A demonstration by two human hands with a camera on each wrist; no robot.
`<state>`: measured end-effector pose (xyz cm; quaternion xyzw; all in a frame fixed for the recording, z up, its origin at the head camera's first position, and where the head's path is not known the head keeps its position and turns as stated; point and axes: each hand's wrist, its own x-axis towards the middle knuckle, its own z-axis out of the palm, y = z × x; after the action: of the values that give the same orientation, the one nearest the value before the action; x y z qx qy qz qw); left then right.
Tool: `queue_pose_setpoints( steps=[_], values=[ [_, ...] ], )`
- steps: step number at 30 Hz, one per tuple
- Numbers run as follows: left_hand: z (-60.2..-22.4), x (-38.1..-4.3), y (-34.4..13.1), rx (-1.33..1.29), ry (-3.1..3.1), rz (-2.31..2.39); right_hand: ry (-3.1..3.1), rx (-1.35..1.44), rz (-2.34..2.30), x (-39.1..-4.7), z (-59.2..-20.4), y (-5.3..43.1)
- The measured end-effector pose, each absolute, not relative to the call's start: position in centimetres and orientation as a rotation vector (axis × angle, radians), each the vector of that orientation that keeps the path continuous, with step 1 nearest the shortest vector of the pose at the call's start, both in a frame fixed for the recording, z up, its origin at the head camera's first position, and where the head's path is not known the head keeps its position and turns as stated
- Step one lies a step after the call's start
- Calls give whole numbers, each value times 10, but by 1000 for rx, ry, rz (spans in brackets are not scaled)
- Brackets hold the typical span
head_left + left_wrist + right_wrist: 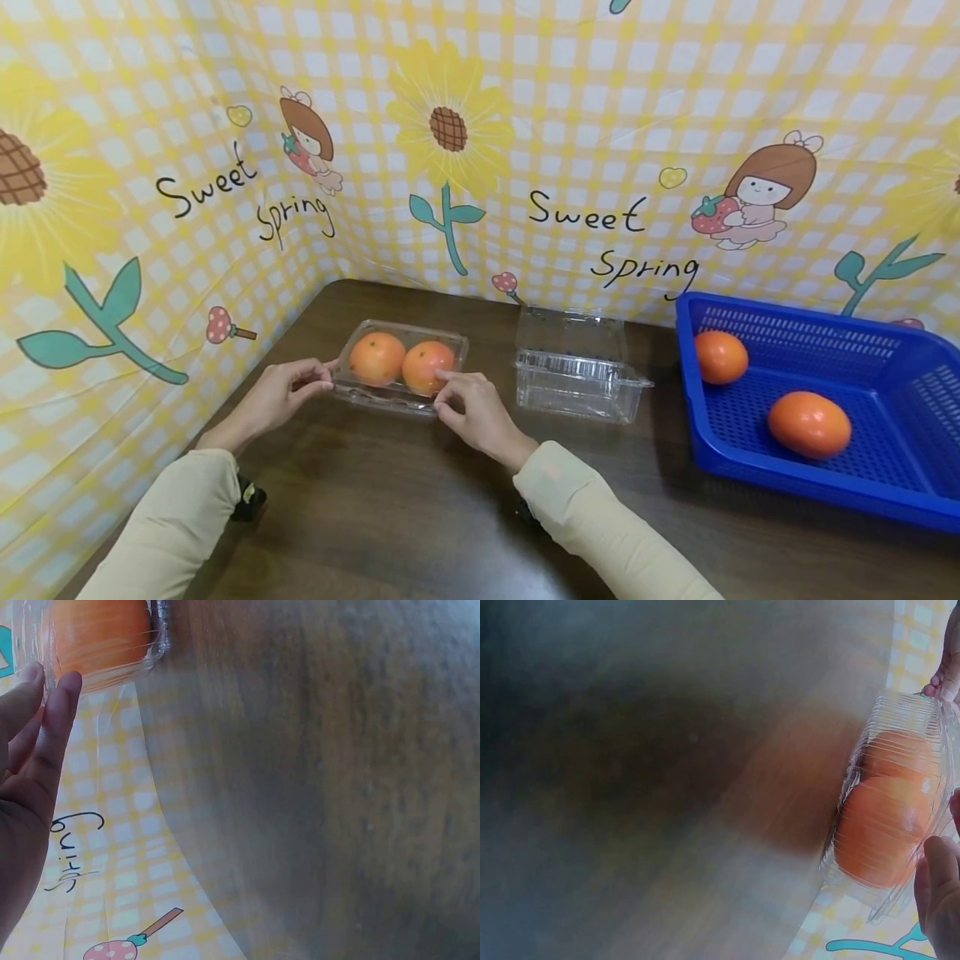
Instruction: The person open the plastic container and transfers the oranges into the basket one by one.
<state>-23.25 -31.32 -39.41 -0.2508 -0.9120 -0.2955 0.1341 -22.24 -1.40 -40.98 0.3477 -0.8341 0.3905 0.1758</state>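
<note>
A clear plastic clamshell fruit box [397, 402] sits on the table at left centre with its lid down. Inside lie two orange fruits, one on the left [377, 358] and one on the right [428, 367]; they look like citrus. At the box's left end, my left hand [281, 396] pinches the edge between thumb and fingers. My right hand [480, 412] holds the front right corner, one fingertip on the lid and the thumb at the front rim. The right wrist view shows the box tilted along the frame's right side, with fingertips [939, 859] against it.
A second clear clamshell box [577, 387] stands with its lid raised, right of my right hand. Farther right is a blue plastic basket [701, 417] holding two orange fruits [810, 425]. A checked yellow cloth [525, 100] hangs behind the brown table [360, 517].
</note>
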Motion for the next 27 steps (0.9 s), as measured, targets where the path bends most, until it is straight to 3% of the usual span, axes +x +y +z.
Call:
queue_pose_setpoints(
  steps=[27],
  values=[
    [-395,-230,-316,-725,-2624,-986,-2396,1036,1050,-225,-408,-13]
  ],
)
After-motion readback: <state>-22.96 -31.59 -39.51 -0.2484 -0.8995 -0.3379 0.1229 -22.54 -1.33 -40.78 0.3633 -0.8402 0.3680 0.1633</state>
